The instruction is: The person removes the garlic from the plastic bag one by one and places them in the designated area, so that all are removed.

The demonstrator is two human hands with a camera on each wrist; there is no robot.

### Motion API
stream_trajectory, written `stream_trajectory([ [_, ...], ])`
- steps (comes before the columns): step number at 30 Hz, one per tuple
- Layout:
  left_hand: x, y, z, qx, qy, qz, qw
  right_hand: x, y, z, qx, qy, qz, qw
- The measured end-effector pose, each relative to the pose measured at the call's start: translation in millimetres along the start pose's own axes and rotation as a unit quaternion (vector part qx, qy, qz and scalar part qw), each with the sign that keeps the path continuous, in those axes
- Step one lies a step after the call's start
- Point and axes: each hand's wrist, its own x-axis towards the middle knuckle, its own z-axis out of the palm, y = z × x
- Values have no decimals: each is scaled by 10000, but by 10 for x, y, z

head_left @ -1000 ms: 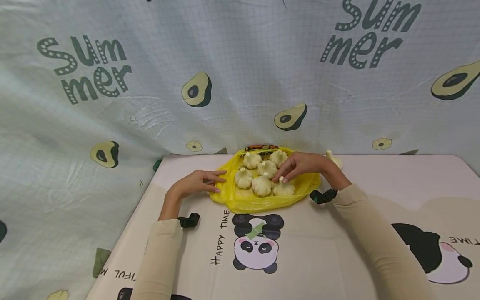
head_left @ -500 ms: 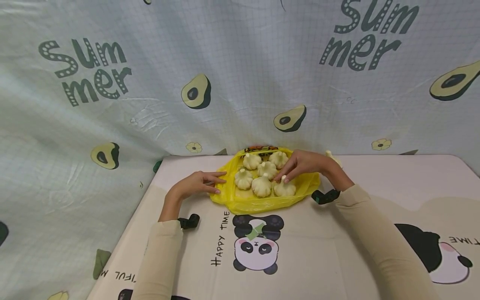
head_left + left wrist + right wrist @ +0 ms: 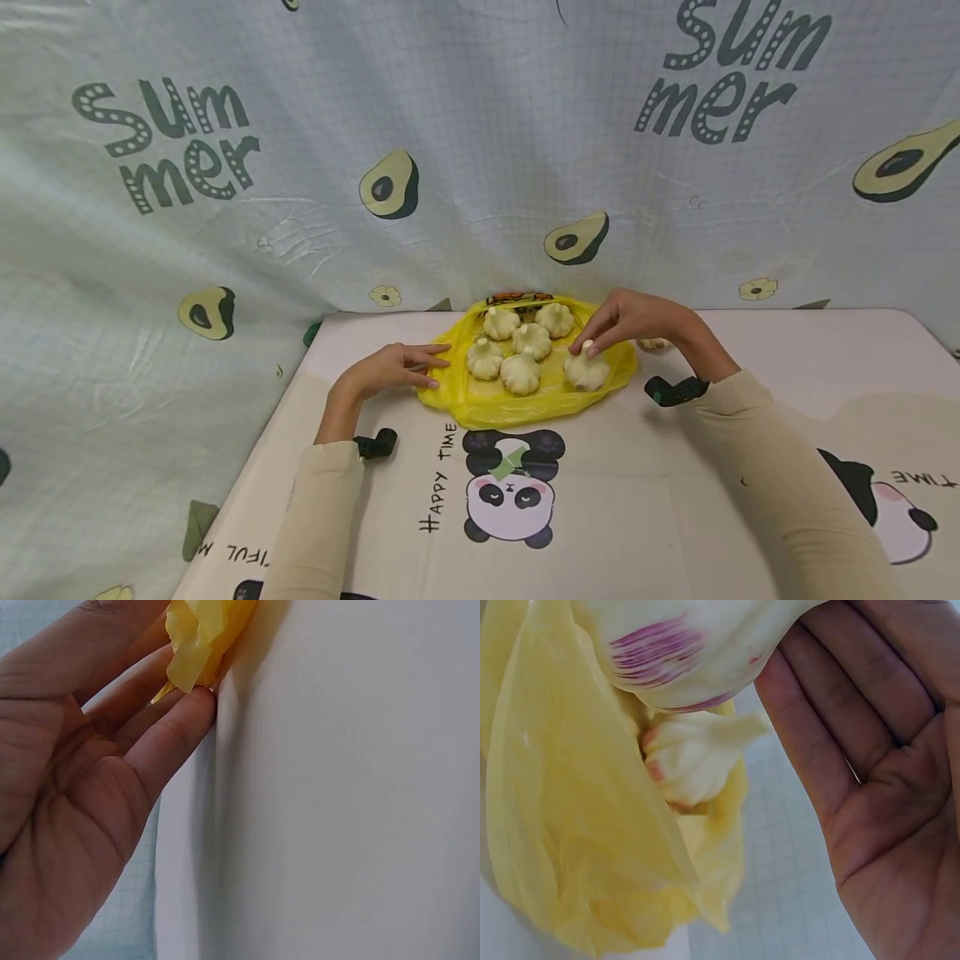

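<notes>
A yellow plastic bag (image 3: 517, 412) lies spread on the table, with several white garlic bulbs (image 3: 521, 374) on it, stems mostly upward. My right hand (image 3: 637, 321) pinches the stem of one garlic bulb (image 3: 587, 373) over the bag's right part. Up close, that bulb (image 3: 682, 649) shows purple streaks, and another bulb (image 3: 694, 756) appears behind it beside the yellow plastic. At the bag's left edge my left hand (image 3: 393, 368) touches the plastic with fingers extended. The left wrist view shows the fingers of that hand (image 3: 97, 750) against a crumpled yellow corner.
Another garlic bulb (image 3: 654, 343) sits on the table right of the bag, mostly hidden by my right hand. The table (image 3: 622, 500) has a panda-print cover. A hanging avocado-print cloth (image 3: 465, 150) closes off the back and the left side.
My right hand has moved right with a garlic bulb by the stem, leaving a wider gap between it and the other bulbs. The left hand keeps its place on the bag.
</notes>
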Motion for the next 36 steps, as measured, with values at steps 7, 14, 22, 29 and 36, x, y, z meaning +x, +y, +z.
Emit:
stream_trajectory([
  [7, -16, -15, -11, -9, -18, 27, 10000, -110, -4, -33, 22, 100, 4, 9999],
  [14, -12, -28, -10, 4, 7, 42, 10000, -190, -12, -34, 10, 81, -79, 9999],
  [22, 9, -36, -6, -166, -61, 63, 9998, -324, 42, -57, -175, 229, -241, 9993],
  [29, 17, -25, -21, -176, -93, 49, 9998, -498, 92, -77, -293, 590, -200, 9976],
  [36, 19, -40, -17, -201, -103, 56, 9997, -704, 158, -113, -475, 956, -121, 9942],
])
